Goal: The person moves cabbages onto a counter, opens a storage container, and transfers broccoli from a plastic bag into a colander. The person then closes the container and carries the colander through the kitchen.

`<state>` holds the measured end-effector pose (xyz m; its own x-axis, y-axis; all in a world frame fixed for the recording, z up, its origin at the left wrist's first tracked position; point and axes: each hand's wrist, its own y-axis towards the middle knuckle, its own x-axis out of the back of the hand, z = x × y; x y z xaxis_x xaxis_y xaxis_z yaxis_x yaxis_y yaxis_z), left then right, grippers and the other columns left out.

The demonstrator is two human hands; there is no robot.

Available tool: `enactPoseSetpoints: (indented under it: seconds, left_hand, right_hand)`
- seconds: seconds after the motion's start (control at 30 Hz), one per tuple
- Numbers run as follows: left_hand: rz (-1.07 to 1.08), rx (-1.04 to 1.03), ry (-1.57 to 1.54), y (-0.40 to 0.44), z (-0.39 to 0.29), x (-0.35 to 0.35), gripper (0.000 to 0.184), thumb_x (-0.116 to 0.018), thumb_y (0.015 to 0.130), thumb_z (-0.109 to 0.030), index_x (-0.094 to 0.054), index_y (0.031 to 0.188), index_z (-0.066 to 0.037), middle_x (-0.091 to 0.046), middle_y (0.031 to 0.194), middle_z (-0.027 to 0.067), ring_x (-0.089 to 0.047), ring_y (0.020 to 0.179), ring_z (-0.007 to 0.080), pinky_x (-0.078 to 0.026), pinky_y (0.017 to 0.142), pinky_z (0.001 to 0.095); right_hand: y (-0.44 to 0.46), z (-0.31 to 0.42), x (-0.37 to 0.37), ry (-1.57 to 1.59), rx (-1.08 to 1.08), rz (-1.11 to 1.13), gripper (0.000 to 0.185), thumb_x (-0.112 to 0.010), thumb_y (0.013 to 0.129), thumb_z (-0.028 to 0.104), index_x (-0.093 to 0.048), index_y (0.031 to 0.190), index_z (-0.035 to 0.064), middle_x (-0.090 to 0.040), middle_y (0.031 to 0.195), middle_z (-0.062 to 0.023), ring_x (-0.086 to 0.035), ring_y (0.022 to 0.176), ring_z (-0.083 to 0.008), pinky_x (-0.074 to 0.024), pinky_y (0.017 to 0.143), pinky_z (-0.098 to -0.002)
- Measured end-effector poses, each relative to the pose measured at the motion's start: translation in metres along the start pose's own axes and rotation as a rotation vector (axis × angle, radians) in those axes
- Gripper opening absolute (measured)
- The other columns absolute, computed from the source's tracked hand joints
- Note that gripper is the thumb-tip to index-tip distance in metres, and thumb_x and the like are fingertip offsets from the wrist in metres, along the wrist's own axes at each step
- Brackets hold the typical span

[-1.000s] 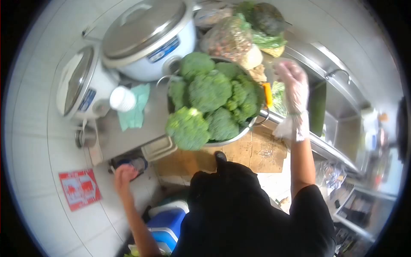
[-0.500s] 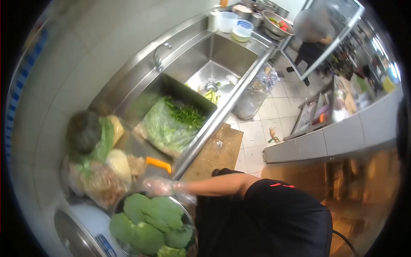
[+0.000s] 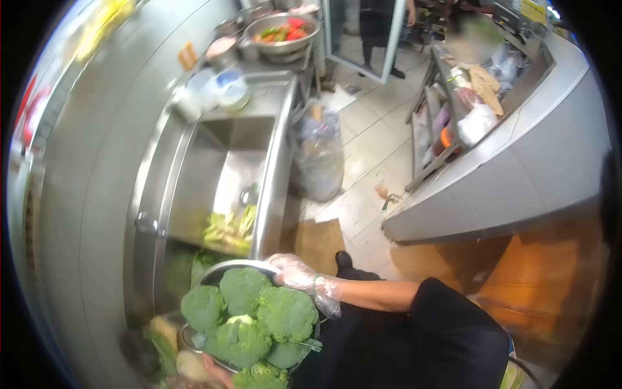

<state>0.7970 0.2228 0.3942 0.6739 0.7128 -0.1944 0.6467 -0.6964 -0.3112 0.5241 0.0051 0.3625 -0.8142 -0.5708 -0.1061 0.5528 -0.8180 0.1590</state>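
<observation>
A round metal bowl [image 3: 234, 264] heaped with broccoli heads [image 3: 249, 318] is between my two hands, low in the view. My right hand [image 3: 297, 272], in a clear plastic glove, grips the rim at the upper right side. My left hand [image 3: 217, 372] shows only in part at the lower left, with fingers against the bowl's side; the rest is hidden by the broccoli and the frame edge. Just beyond the bowl lies the steel sink [image 3: 271, 194]. Pale green vegetable scraps [image 3: 230, 228] lie in its far basin. Leafy greens [image 3: 202, 264] show partly behind the bowl.
White tubs [image 3: 230, 91] stand at the sink's far end, near a metal bowl of cut peppers [image 3: 283, 34]. A clear plastic bag [image 3: 319, 155] sits on the floor beside the sink. Bagged produce [image 3: 165, 340] is at the lower left. A person [image 3: 376, 29] stands behind a glass door.
The bowl of broccoli has moved away from the bagged produce and towards the sink, with my gloved right hand on its rim. My left hand has come into view. The camera has turned.
</observation>
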Motion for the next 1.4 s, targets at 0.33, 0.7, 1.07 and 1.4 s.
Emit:
enactPoseSetpoints:
  seconds: [0.33,0.7,1.07,1.4]
  left_hand:
    - [0.389,-0.075,0.235,0.199,0.078,-0.335,0.029,-0.054,0.089,-0.024,-0.061,0.1,0.002,-0.06,0.094,0.0029,-0.053,0.086,0.0118,-0.04,0.081,0.0265]
    - [0.998,0.064,0.382,0.262,0.083,-0.764,0.026,-0.053,0.091,-0.024,-0.061,0.077,-0.004,-0.055,0.066,-0.0028,-0.047,0.057,0.0051,-0.036,0.052,0.0205]
    - [1.383,0.148,0.483,0.278,0.11,-1.064,0.027,-0.053,0.09,-0.026,-0.062,0.08,-0.003,-0.059,0.071,-0.0009,-0.05,0.06,0.0057,-0.039,0.055,0.0211]
    - [1.414,0.411,0.438,0.24,0.092,-1.334,0.019,-0.05,0.091,-0.017,-0.061,0.085,-0.003,-0.061,0.074,0.0018,-0.055,0.062,0.0087,-0.042,0.057,0.0227]
  right_hand:
    - [-0.013,0.063,0.313,-0.209,-0.253,-0.654,0.035,-0.053,0.066,0.002,-0.058,0.101,-0.0005,-0.056,0.094,-0.0102,-0.054,0.09,-0.019,-0.0421,0.081,-0.0279]
    - [0.037,0.122,0.475,0.234,-0.019,-1.308,0.047,-0.048,0.07,-0.005,-0.051,0.117,-0.0006,-0.057,0.101,-0.0059,-0.057,0.084,-0.0144,-0.0473,0.074,-0.0256]
    - [0.119,0.168,0.635,0.592,0.254,-1.532,0.04,-0.052,0.072,-0.003,-0.054,0.112,-0.0045,-0.062,0.098,-0.0104,-0.062,0.08,-0.0175,-0.0493,0.072,-0.0251]
    - [0.105,0.181,0.857,0.263,0.153,-1.672,0.035,-0.054,0.074,-0.001,-0.055,0.11,-0.0041,-0.062,0.095,-0.01,-0.061,0.077,-0.0174,-0.0493,0.07,-0.0253]
